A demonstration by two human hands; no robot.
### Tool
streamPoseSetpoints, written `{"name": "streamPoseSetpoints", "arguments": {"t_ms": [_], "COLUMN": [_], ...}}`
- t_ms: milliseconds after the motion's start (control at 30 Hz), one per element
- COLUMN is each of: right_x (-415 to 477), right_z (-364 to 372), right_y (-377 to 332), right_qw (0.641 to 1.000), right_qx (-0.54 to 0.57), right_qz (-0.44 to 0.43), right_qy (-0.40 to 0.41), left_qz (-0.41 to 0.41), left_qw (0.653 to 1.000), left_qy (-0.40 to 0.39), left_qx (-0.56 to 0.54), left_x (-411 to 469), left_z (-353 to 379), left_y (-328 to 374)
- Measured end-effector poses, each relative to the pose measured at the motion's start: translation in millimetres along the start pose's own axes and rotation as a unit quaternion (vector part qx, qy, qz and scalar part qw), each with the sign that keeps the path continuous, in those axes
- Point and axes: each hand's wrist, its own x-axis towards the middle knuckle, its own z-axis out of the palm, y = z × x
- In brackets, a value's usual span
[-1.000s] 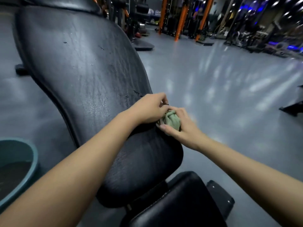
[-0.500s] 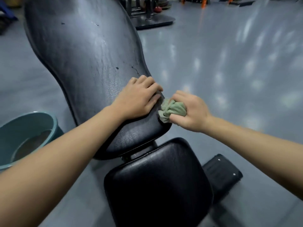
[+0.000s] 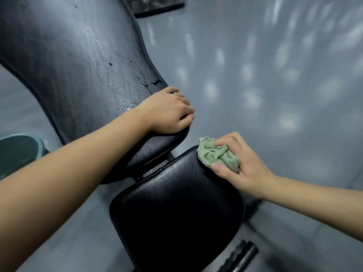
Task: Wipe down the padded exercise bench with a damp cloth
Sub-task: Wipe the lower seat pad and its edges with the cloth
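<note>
The black padded bench has a long back pad (image 3: 78,71) with wet streaks and a smaller seat pad (image 3: 176,209) below it. My left hand (image 3: 169,110) rests on the lower right edge of the back pad, fingers curled over the rim. My right hand (image 3: 241,165) grips a bunched green cloth (image 3: 218,154) and presses it on the upper right corner of the seat pad.
A teal bucket (image 3: 19,154) stands on the grey floor at the left, partly hidden by my left forearm. A black bench foot (image 3: 243,254) sticks out at the lower right. Part of another machine's base (image 3: 157,6) shows at the top.
My right hand has moved the cloth down from the back pad's lower edge onto the seat pad's corner. The camera tilted downward. My left hand stays on the back pad's edge.
</note>
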Motion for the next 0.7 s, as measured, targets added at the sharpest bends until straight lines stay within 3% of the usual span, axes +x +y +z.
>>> {"name": "streamPoseSetpoints", "arguments": {"t_ms": [167, 333, 467, 700], "right_x": [26.2, 59.4, 51.1, -50.7], "right_z": [22.7, 28.1, 28.2, 4.8], "right_y": [-7.3, -16.8, -19.6, -12.5], "right_qw": [0.996, 0.998, 0.997, 0.987], "right_qx": [-0.069, -0.045, -0.029, -0.141], "right_qz": [-0.020, 0.045, 0.045, -0.063], "right_qy": [0.055, 0.019, 0.058, 0.045], "left_qz": [-0.003, -0.004, 0.002, 0.011], "left_qw": [1.000, 0.999, 1.000, 0.999], "left_qy": [0.026, 0.032, 0.030, 0.032], "left_qx": [-0.013, -0.012, -0.009, 0.019], "left_x": [0.1, -0.1, 1.3, 0.3], "left_z": [4.4, 4.7, 3.9, 5.0], "left_y": [-2.9, -2.7, -1.7, 2.2]}}
